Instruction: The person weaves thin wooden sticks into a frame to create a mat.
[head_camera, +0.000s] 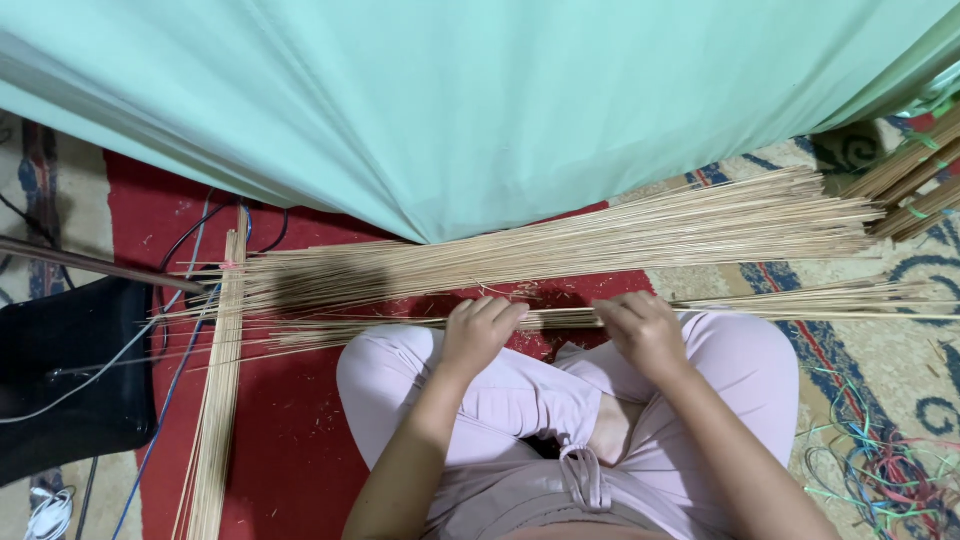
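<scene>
At the far left a black bag (70, 375) sits on the floor with thin cables (175, 370) trailing past it. Just right of it, a narrow bundle of sticks (215, 420) runs near to far along the red rug (290, 440). Across the person's knees lies a thin bunch of long pale sticks (560, 318), stretching from left to right. The left hand (478, 330) is curled shut around this bunch, fingers wrapped over the top. Just to the right, the right hand (640, 325) grips the same bunch, fingers folded down over it. Beyond the hands, a larger pile of sticks (600, 240) lies on the rug, fanned toward the right, against the foot of a pale green cloth (480, 100). At the near right, a tangle of coloured strings (880, 470) lies on the patterned carpet (880, 350).
</scene>
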